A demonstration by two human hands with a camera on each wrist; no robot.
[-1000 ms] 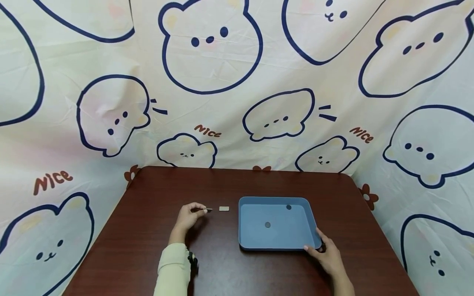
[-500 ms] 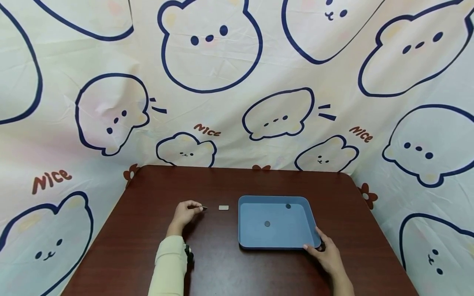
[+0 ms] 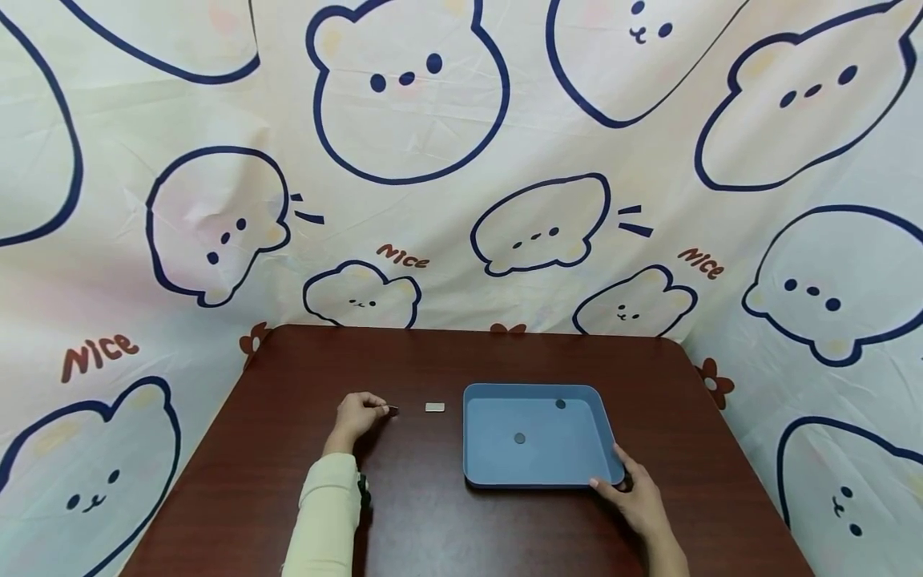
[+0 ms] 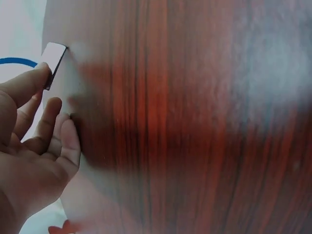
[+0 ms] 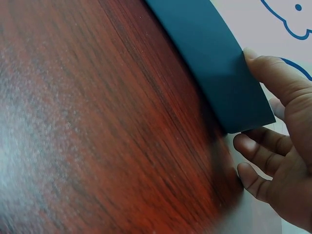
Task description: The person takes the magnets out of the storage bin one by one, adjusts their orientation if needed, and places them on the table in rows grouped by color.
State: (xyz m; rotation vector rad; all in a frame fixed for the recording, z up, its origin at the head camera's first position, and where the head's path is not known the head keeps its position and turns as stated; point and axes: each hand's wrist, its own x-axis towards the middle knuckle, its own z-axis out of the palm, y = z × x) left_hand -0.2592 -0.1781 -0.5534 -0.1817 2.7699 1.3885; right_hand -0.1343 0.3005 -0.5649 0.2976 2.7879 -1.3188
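Observation:
In the head view my left hand point(image 3: 356, 415) pinches a small flat rectangular piece point(image 4: 54, 56) between thumb and fingers, low over the table's left half. The left wrist view shows its pale face and dark edge; its kind is unclear. A similar pale rectangular piece point(image 3: 435, 407) lies on the table just right of that hand. My right hand point(image 3: 642, 497) holds the near right corner of a blue tray point(image 3: 497, 469), thumb at the rim and fingers along the side. Inside the tray lie two small grey discs, one near the middle point(image 3: 520, 438) and one near the far edge point(image 3: 560, 404).
The dark red-brown wooden table point(image 3: 425, 529) has its far edge close to a pale cloth backdrop point(image 3: 447, 216) printed with cartoon animal outlines. The tray stands right of the table's middle.
My left hand has drawn a little to the left, away from the piece lying on the table, still pinching its own piece. The right hand and the tray stay put.

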